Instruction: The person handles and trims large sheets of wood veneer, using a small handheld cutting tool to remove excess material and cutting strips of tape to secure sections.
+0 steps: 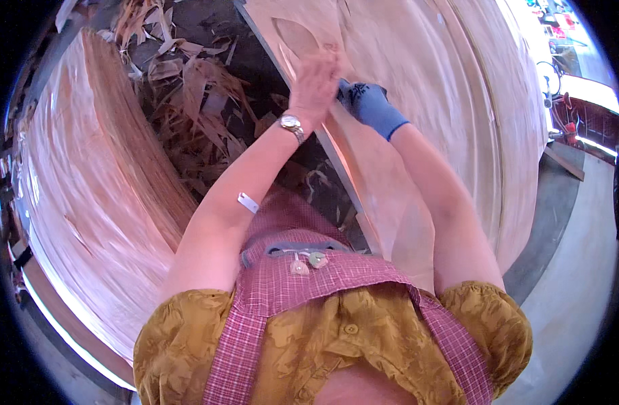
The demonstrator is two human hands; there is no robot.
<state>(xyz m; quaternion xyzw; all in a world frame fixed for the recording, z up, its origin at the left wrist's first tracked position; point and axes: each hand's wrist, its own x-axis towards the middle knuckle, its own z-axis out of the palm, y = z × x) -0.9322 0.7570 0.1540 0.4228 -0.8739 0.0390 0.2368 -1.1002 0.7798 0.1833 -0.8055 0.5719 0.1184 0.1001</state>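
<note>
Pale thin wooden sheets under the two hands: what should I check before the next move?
1. Right hand covered: ok, the blue-gloved right hand is at the pale thin wooden sheets.
2. Left hand covered: not ok, the bare left hand has no glove.
3. Wrists free of jewellery: not ok, a silver metal wristwatch is on the left.
4. Burgundy checked fabric apron worn: ok.
5. Right fingertips' grip: cannot tell, hidden.

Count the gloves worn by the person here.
1: a blue glove on the right hand, over the pale wood sheets. The left hand is bare. No glove on either hand is hidden.
</note>
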